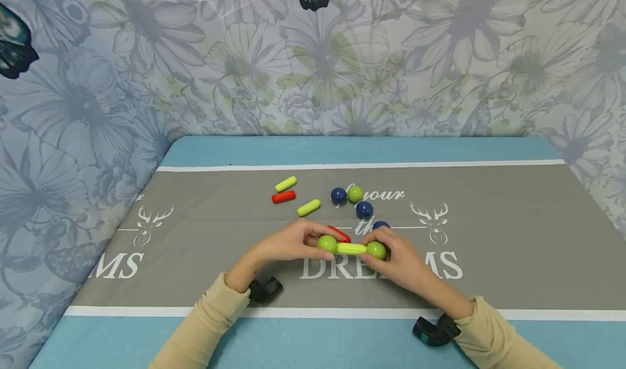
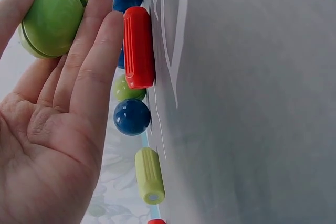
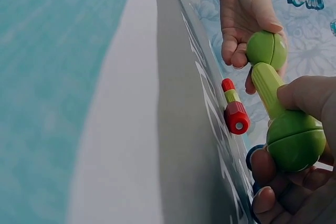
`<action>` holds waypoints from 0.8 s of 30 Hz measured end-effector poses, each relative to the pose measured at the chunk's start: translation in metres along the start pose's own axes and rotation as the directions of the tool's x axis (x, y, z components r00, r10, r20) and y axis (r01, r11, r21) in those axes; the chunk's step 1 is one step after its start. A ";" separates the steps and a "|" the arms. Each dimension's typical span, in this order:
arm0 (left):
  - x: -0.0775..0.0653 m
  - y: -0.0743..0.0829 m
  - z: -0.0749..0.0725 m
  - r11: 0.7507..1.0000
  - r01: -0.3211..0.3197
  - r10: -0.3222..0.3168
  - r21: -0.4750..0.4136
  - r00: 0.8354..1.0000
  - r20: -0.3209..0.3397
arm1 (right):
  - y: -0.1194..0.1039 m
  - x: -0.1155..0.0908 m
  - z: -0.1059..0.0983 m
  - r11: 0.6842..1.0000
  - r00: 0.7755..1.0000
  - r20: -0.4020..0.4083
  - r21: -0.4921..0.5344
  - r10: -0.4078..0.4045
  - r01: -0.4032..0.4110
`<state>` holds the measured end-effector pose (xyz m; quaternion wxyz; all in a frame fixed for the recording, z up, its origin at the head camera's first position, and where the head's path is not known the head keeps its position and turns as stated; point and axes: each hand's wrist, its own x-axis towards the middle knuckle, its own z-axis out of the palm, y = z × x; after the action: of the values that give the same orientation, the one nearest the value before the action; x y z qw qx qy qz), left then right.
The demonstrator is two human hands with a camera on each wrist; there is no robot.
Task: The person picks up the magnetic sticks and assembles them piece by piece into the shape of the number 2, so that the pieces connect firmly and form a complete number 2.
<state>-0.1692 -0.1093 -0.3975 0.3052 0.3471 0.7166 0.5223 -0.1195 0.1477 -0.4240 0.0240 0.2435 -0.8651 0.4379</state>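
Note:
My left hand [image 1: 297, 241] pinches a green ball [image 1: 327, 243] between thumb and fingers. A second green ball [image 1: 376, 250] is gripped by my right hand [image 1: 405, 260]. Between them runs a ridged yellow-green rod [image 1: 351, 249], its ends meeting both balls, so the three form a dumbbell shape. In the right wrist view this piece [image 3: 269, 90] is held up above the table surface, with my right thumb against the rod. Just behind the left fingers lies a red rod [image 1: 340, 234]; the same red rod [image 2: 139, 48] shows large in the left wrist view.
Farther back on the grey table runner [image 1: 210, 271] lie two yellow-green rods [image 1: 286, 183] and a red rod [image 1: 283, 196]. To their right sit blue balls [image 1: 364, 210] and a green ball [image 1: 355, 194]. Another blue ball [image 1: 381, 225] peeks out behind my right hand. A flowered wall stands behind.

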 end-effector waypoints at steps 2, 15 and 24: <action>0.000 0.000 0.000 1.000 0.001 -0.001 0.013 1.000 -0.003 | 0.000 0.000 0.000 1.000 1.000 0.000 0.001 -0.001 0.001; 0.000 0.001 0.000 0.994 -0.010 0.011 -0.111 1.000 0.010 | 0.003 -0.001 0.000 0.994 0.999 0.027 0.105 0.024 -0.027; 0.000 0.001 0.000 0.992 -0.003 0.004 -0.128 1.000 0.010 | 0.004 0.000 0.000 0.987 0.998 0.048 0.155 0.027 -0.034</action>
<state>-0.1689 -0.1090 -0.3963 0.3296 0.3307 0.6794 0.5661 -0.1211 0.1499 -0.4273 -0.0215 0.2411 -0.8323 0.4987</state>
